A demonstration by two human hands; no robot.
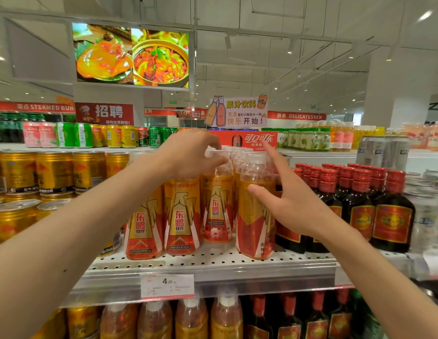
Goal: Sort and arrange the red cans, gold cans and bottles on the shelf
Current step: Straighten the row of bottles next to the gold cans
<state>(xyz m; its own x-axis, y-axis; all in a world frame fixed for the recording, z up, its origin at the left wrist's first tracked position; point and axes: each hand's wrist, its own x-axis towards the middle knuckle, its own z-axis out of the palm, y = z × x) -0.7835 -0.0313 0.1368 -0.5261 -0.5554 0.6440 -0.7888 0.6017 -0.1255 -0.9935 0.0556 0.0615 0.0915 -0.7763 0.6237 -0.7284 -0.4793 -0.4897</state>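
Orange-and-red energy drink bottles with clear caps stand in rows mid-shelf. My left hand [191, 155] arches over one bottle [218, 206] set back in the row, fingers curled over its cap and thumb against its neck. My right hand [289, 201] is spread with straight fingers beside the front right bottle [254, 223], thumb touching its shoulder, index finger pointing up. Gold cans [54, 172] are stacked to the left. Dark bottles with red caps [393, 216] stand to the right. No red cans are near my hands.
The white perforated shelf [213, 264] carries a price tag [167, 285] on its front rail. More bottles and gold cans fill the shelf below. Silver cans [382, 150] sit upper right. Assorted cans and a red cola carton [252, 140] line the far shelf.
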